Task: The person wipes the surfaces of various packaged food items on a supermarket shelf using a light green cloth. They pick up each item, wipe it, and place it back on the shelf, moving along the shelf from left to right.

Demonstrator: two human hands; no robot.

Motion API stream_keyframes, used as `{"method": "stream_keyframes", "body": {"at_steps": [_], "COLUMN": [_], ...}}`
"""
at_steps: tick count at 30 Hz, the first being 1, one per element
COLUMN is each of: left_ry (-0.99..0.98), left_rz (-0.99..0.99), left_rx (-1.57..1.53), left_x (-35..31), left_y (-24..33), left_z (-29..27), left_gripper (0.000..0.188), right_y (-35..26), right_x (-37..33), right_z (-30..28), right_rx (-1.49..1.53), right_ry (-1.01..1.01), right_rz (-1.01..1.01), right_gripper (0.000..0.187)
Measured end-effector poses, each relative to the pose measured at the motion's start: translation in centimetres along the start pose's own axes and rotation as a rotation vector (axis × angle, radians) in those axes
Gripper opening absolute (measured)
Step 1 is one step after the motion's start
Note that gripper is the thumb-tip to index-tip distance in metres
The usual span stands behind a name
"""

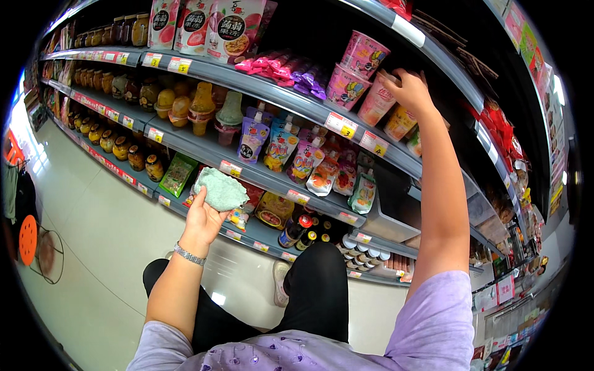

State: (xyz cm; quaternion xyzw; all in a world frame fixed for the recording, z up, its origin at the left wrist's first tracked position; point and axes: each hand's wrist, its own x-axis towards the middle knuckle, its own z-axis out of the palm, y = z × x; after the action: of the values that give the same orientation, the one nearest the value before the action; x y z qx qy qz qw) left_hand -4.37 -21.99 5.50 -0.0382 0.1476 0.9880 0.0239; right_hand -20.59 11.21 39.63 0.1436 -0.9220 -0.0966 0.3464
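My left hand (204, 217), with a metal watch band at the wrist, holds a crumpled pale green cloth (223, 189) in front of the lower shelves. Up on the upper shelf, my right hand (410, 91) grips the rim of a pink and white cup (375, 105), which leans slightly. Part of that hand's fingers is hidden behind the cup. Just left of it stand two stacked pink cartoon cups (348, 85). To its right, below my wrist, is a yellow cup (400, 122).
Pink and purple packets (288, 71) and pink pouches (232, 28) fill the upper shelf further left. Below are spouted drink pouches (281, 145), fruit jelly cups (201, 108), jars (120, 148) and dark bottles (296, 230). Shelf edges (346, 127) carry price tags. A tiled floor (93, 216) lies left.
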Motion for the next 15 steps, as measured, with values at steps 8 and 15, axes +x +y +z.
{"method": "stream_keyframes", "body": {"at_steps": [8,15], "left_ry": [-0.031,-0.005], "left_rz": [0.001,0.062], "left_rx": [0.029,0.227], "left_x": [0.7,1.1], "left_y": [-1.1,-1.5], "left_z": [0.3,-0.3], "left_gripper": [0.045,0.045], "right_y": [0.5,-4.1], "right_x": [-0.6,-6.7], "right_z": [0.3,-3.0], "right_rx": [0.091,0.342], "right_ry": [0.089,0.521], "right_rz": [0.068,-0.069], "right_gripper": [0.071,0.058]}}
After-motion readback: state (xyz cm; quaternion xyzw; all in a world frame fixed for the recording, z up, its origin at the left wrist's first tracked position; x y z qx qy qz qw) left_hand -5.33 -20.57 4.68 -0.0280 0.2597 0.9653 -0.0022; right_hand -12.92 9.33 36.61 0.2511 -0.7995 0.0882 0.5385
